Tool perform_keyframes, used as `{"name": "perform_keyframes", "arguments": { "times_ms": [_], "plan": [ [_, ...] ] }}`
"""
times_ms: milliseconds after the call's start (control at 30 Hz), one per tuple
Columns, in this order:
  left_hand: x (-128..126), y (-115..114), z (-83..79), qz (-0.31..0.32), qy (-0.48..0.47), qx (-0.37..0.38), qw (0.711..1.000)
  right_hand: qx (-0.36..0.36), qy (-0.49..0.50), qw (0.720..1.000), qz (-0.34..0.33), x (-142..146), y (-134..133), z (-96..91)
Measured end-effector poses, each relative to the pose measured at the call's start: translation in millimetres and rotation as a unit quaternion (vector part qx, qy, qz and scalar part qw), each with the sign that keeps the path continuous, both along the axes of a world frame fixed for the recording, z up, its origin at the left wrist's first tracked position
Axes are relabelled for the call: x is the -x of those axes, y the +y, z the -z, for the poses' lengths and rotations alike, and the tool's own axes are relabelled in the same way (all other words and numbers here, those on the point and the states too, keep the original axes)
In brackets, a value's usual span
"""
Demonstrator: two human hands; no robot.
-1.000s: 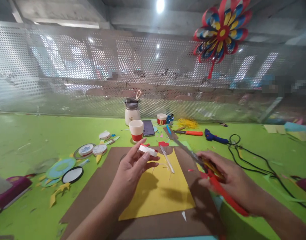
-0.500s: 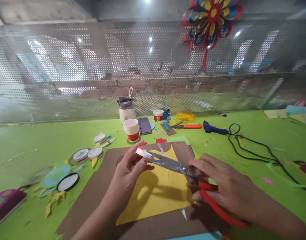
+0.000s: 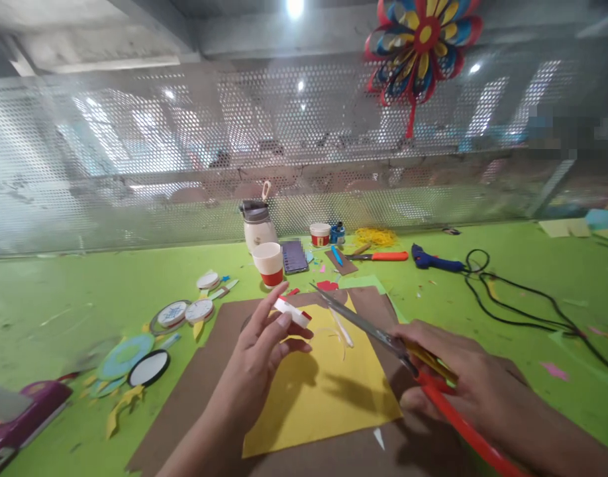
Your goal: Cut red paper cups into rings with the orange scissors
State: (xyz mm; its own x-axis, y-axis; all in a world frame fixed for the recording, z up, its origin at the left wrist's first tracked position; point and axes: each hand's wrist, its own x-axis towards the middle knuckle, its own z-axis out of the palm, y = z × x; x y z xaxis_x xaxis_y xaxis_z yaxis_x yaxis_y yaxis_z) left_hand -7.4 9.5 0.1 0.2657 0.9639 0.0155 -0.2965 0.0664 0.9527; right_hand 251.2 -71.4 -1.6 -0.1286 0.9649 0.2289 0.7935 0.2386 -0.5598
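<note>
My left hand (image 3: 261, 351) pinches a small white roll of tape with red edging (image 3: 293, 311) above the yellow paper sheet (image 3: 324, 384). My right hand (image 3: 463, 381) grips red-handled scissors (image 3: 383, 341); their blades are slightly parted and point up-left toward the tape without touching it. The yellow sheet lies on a brown board (image 3: 214, 371) on the green table (image 3: 75, 285). Thin white strips (image 3: 341, 328) lie on the yellow sheet between the hands.
Behind the board stand a red-and-white cup (image 3: 268, 263), a flask (image 3: 257, 225), a phone (image 3: 294, 256), a small pot (image 3: 320, 234), an orange-handled cutter (image 3: 378, 256) and a blue glue gun (image 3: 433, 260) with black cable (image 3: 522, 305). Round paper pieces (image 3: 150, 331) lie left. A perforated screen (image 3: 185, 152) backs the table.
The scissors drew back from the tape roll to the right and now point up-left past it. My left hand kept holding the tape in about the same place.
</note>
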Motion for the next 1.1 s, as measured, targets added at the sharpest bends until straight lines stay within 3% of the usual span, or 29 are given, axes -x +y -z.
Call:
{"name": "perform_keyframes", "arguments": {
  "times_ms": [267,400,600,767,933,1100],
  "plan": [
    [-1.1,-4.3,-5.2,0.047,-0.083,0.053,0.994,0.06,0.062,0.996,-0.019,13.0,3.8,5.3],
    [-2.1,-9.5,-4.9,0.041,-0.063,0.041,0.996,0.074,0.05,0.996,-0.02,16.8,6.2,7.3],
    [-2.3,-1.7,9.0,0.006,0.037,-0.059,0.998,0.03,0.033,0.999,-0.013,15.1,3.8,-3.7],
    [-2.4,6.3,12.3,-0.068,0.071,-0.145,0.985,-0.02,0.026,0.999,-0.026,23.6,-0.2,-11.1],
    [-2.1,2.5,4.9,-0.103,0.074,-0.164,0.978,-0.048,0.016,0.998,-0.046,23.2,1.7,-5.3],
    [-1.6,6.1,12.8,-0.12,0.041,-0.149,0.981,-0.083,0.013,0.996,-0.034,15.6,7.0,0.9]
  ]
}}
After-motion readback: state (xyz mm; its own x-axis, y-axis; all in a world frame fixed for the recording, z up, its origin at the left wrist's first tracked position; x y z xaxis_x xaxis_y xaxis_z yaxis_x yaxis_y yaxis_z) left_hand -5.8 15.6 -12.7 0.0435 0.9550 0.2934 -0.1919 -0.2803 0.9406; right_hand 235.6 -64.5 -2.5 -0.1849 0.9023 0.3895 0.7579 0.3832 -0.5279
